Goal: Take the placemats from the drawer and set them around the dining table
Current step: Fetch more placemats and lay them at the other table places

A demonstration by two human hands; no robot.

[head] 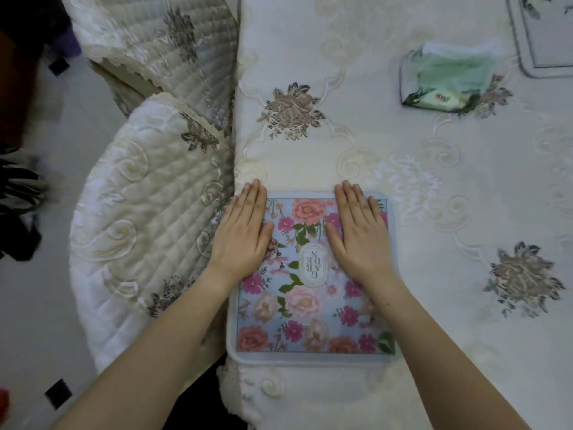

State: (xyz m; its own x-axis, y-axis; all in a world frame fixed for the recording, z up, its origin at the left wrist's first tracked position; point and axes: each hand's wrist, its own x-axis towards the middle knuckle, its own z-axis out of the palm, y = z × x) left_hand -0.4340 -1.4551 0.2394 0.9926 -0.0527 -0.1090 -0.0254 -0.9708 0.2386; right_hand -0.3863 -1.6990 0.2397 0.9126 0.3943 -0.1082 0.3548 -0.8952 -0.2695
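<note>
A floral placemat, pale blue with pink and red flowers and a white oval label, lies flat on the dining table at its left edge. My left hand rests palm down on the mat's far left corner, fingers together and reaching onto the cloth. My right hand lies palm down on the mat's far right part. Neither hand grips anything. A second placemat shows partly at the far right corner of the view.
The table wears a cream embroidered cloth with grey-brown flower motifs. A green tissue pack lies at the back right. Two chairs with quilted cream covers stand close along the table's left side, over a pale tiled floor.
</note>
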